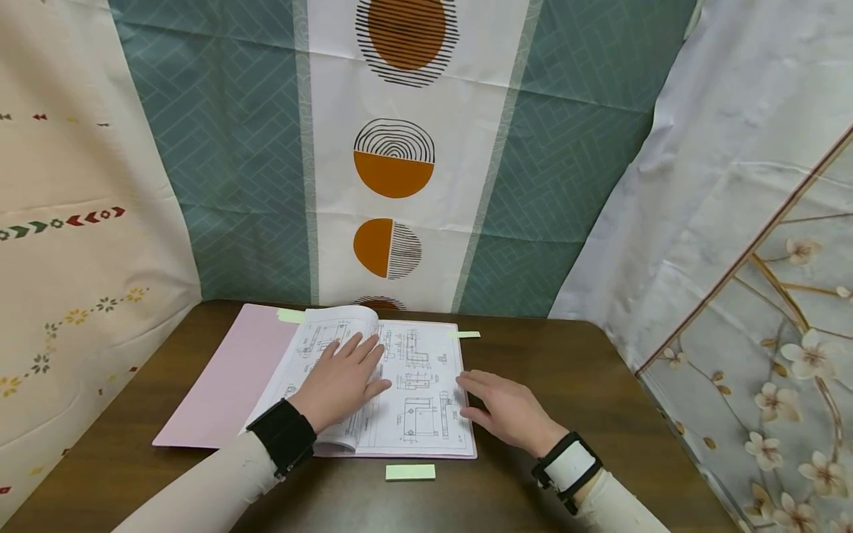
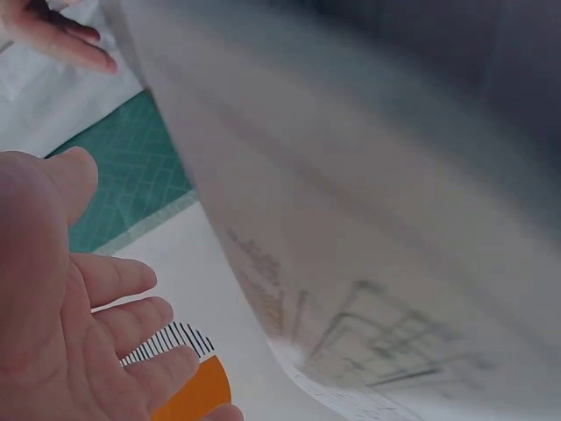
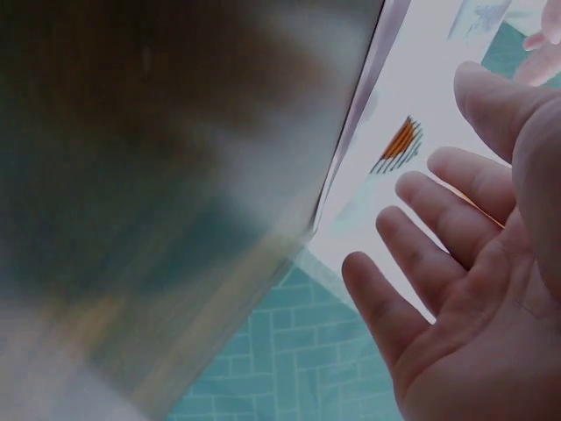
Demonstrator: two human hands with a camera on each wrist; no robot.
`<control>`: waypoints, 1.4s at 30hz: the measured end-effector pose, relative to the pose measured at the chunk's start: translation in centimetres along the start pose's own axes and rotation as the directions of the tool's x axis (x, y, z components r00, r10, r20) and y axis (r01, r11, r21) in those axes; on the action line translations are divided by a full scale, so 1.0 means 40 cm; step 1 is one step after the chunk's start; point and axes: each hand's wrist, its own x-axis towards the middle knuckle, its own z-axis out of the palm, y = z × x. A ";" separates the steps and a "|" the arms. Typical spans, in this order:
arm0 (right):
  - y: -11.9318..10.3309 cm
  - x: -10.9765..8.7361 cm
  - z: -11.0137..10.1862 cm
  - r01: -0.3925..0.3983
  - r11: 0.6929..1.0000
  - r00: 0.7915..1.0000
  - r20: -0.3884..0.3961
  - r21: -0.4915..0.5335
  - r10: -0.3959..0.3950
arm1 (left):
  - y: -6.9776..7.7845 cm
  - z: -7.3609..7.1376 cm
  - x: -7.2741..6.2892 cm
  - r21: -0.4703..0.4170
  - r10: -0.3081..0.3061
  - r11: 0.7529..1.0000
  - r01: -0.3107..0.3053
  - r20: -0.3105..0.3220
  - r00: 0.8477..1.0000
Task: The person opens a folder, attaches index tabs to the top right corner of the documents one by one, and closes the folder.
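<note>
A booklet of technical drawings lies spread on the table inside a pink folder, its left leaf bulging upward near the fold. My left hand is over that leaf with fingers straight and slightly spread. The left wrist view shows the same hand palm-side, beside the curved paper. At the booklet's right edge, my right hand has its fingertips over the page margin. Its fingers look extended and hold nothing in the right wrist view.
A pale green sticky strip lies on the brown table in front of the booklet. Other green tabs stick out at the top left and right edge. Patterned cloth hangs behind and at both sides.
</note>
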 end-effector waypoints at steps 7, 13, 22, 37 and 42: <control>-0.035 -0.036 -0.002 0.042 0.997 0.999 0.020 0.065 -0.044 | -0.013 -0.012 -0.059 -0.019 -0.025 1.000 0.025 -0.020 0.999; -0.056 -0.070 -0.001 0.013 0.996 1.000 0.020 0.086 -0.014 | -0.046 -0.009 -0.109 -0.022 -0.029 0.999 0.027 -0.073 0.997; -0.069 -0.084 -0.004 0.031 0.998 0.999 -0.021 0.053 -0.030 | -0.107 -0.014 -0.178 -0.015 -0.093 0.996 0.092 -0.069 0.993; -0.082 -0.097 -0.001 0.069 0.994 0.998 0.009 0.079 -0.070 | -0.205 -0.023 -0.259 -0.022 -0.238 0.971 0.238 -0.029 0.971; -0.082 -0.102 0.003 0.075 0.993 0.997 0.019 0.086 -0.077 | -0.238 -0.028 -0.278 -0.024 -0.267 0.963 0.267 -0.025 0.963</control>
